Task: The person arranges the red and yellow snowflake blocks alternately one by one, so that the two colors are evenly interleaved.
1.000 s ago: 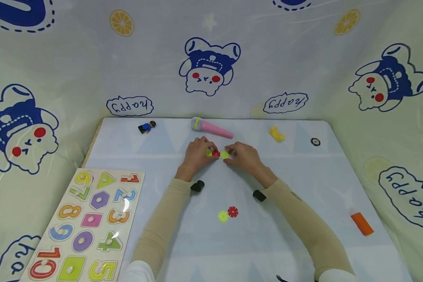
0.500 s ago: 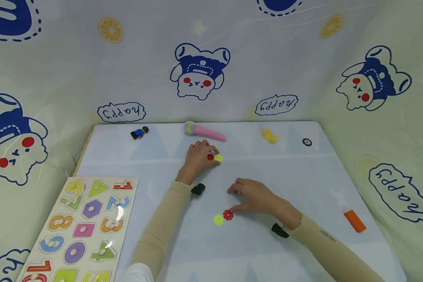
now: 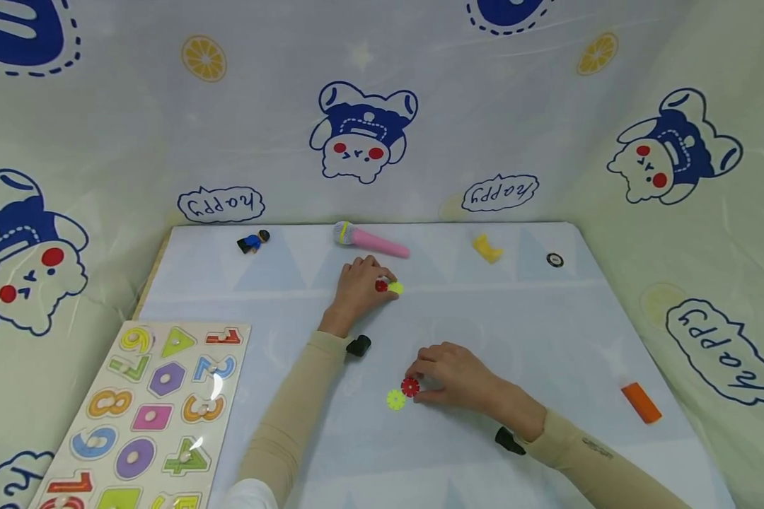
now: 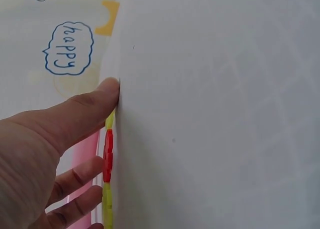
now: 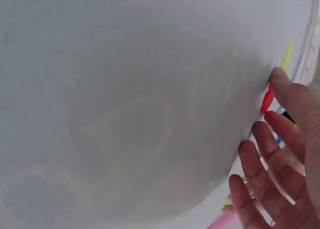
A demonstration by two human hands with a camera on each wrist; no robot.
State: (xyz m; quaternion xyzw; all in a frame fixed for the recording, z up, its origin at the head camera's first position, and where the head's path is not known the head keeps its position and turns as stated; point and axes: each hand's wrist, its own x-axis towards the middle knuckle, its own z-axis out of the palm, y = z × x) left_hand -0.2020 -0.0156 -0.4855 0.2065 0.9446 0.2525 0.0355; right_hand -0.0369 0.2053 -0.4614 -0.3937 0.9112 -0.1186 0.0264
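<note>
My left hand [image 3: 359, 288] pinches the end of a short row of notched snowflake discs on the far half of the table. A yellow-green disc [image 3: 395, 288] sits between thumb and index fingertips, with a red disc [image 3: 381, 285] next to it; in the left wrist view another yellow-green disc [image 4: 107, 204] follows. Nearer the front, my right hand [image 3: 458, 380] holds a second red snowflake disc [image 3: 410, 387] by its edges between thumb and index finger. A yellow-green disc [image 3: 395, 399] adjoins its lower left side. The right hand's other fingers are spread in the right wrist view.
A pink toy microphone [image 3: 375, 242], a blue-and-black toy figure [image 3: 252, 242], a yellow piece [image 3: 487, 249] and a small black ring [image 3: 554, 260] lie along the back. A number-and-shape puzzle board [image 3: 184, 396] is at left, an orange block [image 3: 641, 403] at right.
My right hand has left the far row of discs, come down toward the front and closed on the nearer red disc. The left hand keeps its hold on the far row.
</note>
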